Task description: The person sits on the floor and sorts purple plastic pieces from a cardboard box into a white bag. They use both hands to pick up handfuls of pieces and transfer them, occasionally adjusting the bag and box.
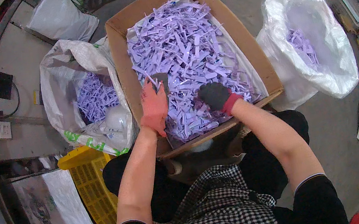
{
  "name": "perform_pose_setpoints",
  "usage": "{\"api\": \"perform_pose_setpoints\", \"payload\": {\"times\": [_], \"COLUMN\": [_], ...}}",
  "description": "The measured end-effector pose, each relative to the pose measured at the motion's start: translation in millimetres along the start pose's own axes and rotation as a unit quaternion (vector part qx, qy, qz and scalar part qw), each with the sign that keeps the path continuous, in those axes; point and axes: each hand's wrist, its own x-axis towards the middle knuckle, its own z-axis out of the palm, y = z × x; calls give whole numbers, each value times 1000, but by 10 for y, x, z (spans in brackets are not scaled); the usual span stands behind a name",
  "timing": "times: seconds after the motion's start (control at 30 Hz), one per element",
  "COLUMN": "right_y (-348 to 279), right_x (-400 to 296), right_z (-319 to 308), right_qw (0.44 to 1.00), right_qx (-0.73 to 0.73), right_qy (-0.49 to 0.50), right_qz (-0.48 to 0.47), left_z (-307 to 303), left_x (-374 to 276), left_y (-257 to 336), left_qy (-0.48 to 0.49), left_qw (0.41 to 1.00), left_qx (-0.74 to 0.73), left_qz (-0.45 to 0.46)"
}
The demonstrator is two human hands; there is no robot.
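Note:
A large open cardboard box [236, 27] holds a heap of small lilac plastic pieces [179, 48], long and thin or rounded at the end, on a white liner. At the box's left wall my left hand [156, 103], in a red glove with dark grey coating, holds several thin lilac pieces that stick up between thumb and fingers. My right hand [218, 96], in a like glove, lies back up on the heap near the box's front right. Its fingertips are hidden, so whether it grips any pieces cannot be told.
A white woven sack [56, 75] with thin lilac pieces stands left of the box. Right of it is a sack with a clear plastic liner [338, 60], also holding lilac pieces. A yellow plastic crate [95, 193] is at lower left. A filled white sack [60, 16] lies at upper left.

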Motion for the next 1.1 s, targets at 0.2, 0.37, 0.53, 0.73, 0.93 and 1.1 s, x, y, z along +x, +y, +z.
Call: {"api": "perform_pose_setpoints", "payload": {"times": [0.2,0.37,0.53,0.73,0.93,1.1], "right_y": [96,-124,-251,352,-166,-346], "right_x": [-36,-63,-21,-117,15,-29], "right_z": [-495,-887,-736,-82,-500,-726], "right_qw": [892,795,794,897,915,888], "right_qx": [401,585,555,257,286,352], "right_qy": [199,131,182,260,116,191], "right_qz": [63,96,171,250,260,225], "left_z": [-133,7,-67,-111,129,36], "left_x": [-27,-135,-180,-82,-388,-274], "left_y": [256,230,465,401,452,550], "left_qy": [-142,-224,-237,-14,-132,-140], "left_qw": [984,969,968,996,960,985], "left_qx": [41,92,4,77,189,-18], "left_qz": [-96,-41,-82,49,157,100]}}
